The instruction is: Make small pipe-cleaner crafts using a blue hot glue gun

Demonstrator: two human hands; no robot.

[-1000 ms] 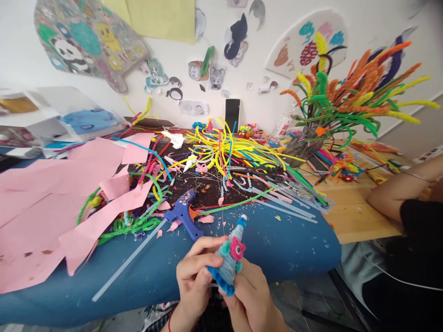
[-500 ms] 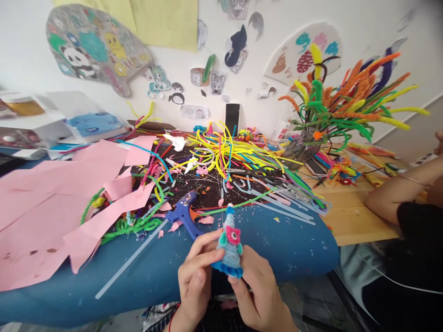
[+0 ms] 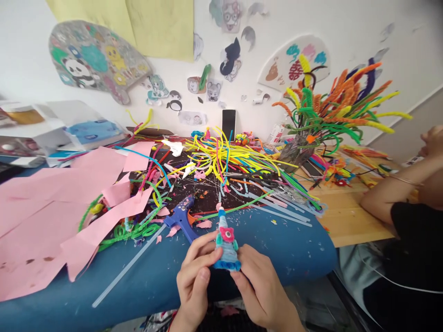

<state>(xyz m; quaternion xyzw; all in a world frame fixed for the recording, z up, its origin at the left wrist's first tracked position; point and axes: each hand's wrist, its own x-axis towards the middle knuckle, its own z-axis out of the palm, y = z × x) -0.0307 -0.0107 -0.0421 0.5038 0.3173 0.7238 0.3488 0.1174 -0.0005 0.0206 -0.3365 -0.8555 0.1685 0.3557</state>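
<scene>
A small cone-shaped pipe-cleaner figure stands upright between my two hands. It is light blue with a darker blue hem, green side pieces, and a pink patch with one googly eye. My left hand pinches its left side near the base. My right hand grips the lower right edge with thumb and fingers. Just beyond the hands, a blue glue gun lies on the table, a long clear glue stick sticking out of its back. Pink paper scraps lie beside it.
Large pink paper sheets spread over the left. Yellow pipe cleaners pile up at the back centre, near a phone leaning on the wall. Loose glue sticks lie at right. A vase holds colourful stems; another person's arm rests beyond.
The view has shifted slightly upward and to the right. The figure stays in both hands and appears turned a little, its hem now seen more edge-on.
</scene>
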